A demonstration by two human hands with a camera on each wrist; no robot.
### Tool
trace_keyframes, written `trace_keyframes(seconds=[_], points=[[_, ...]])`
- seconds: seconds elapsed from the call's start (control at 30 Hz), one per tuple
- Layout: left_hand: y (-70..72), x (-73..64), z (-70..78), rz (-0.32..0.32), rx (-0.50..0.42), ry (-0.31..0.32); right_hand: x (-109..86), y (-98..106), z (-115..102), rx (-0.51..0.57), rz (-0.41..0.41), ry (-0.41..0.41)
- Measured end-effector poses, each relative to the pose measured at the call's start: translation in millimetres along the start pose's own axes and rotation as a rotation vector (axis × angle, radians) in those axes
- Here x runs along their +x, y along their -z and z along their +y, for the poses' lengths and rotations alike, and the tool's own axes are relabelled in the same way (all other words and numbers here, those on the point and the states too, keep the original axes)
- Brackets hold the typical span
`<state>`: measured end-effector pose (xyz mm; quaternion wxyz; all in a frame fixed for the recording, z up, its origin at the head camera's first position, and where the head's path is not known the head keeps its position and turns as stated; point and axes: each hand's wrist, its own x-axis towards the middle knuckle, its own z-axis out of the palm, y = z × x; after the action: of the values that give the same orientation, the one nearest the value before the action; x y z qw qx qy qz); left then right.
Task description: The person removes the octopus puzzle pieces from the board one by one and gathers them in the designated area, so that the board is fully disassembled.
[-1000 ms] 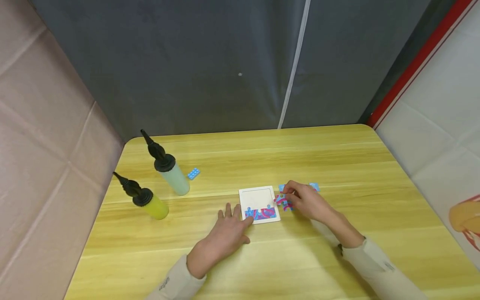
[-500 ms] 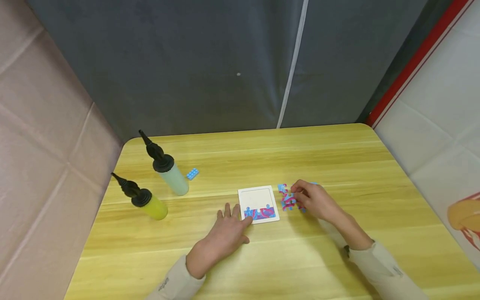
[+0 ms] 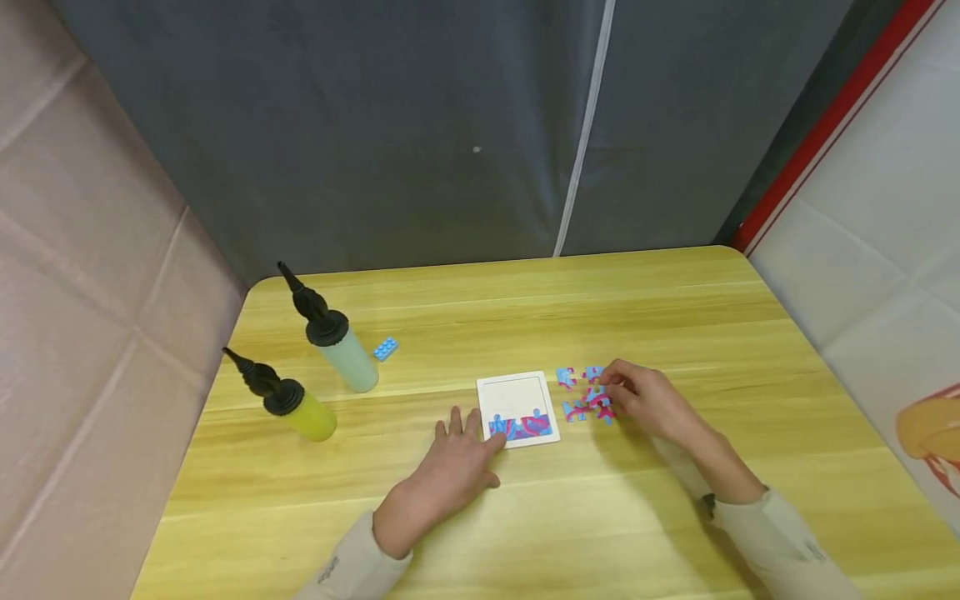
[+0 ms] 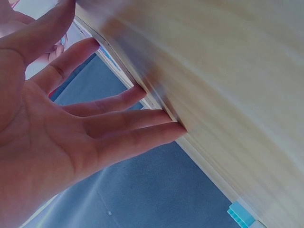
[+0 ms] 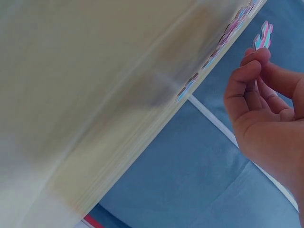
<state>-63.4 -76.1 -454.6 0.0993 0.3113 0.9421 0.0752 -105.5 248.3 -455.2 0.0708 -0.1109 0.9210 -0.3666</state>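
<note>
A white square puzzle tray (image 3: 513,392) lies mid-table, with joined blue, pink and purple jigsaw pieces (image 3: 525,427) filling its near strip. My left hand (image 3: 453,458) rests at the tray's lower left corner, fingers spread and straight, the thumb over the near edge. In the left wrist view those fingertips (image 4: 178,130) touch down beside the tray. Between thumb and fingertips my right hand (image 3: 648,400) pinches a jigsaw piece (image 5: 263,37), raised above the table in the right wrist view. Loose pieces (image 3: 566,377) lie to the right of the tray, several of them close under that hand.
Two hand pumps with black nozzles, one pale green (image 3: 351,362) and one yellow (image 3: 311,417), lie on the left of the wooden table (image 3: 480,533). A blue toy brick (image 3: 386,348) is beside the green one. A dark curtain (image 3: 375,150) hangs behind the table.
My right hand has moved right, away from the tray and across the loose pieces, uncovering more of them. My left hand has stayed at the tray's corner.
</note>
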Motion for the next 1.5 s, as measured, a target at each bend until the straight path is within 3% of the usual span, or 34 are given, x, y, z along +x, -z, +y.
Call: trace_keyframes(seconds=[0.9, 1.5], points=[[-0.5, 3.0, -0.6, -0.01, -0.023, -0.003, -20.5, 21.4, 25.5, -0.058, 0.038, -0.048], [-3.6, 0.6, -0.5, -0.004, -0.025, 0.019, -24.0, 26.1, 29.9, -0.094, -0.016, -0.109]])
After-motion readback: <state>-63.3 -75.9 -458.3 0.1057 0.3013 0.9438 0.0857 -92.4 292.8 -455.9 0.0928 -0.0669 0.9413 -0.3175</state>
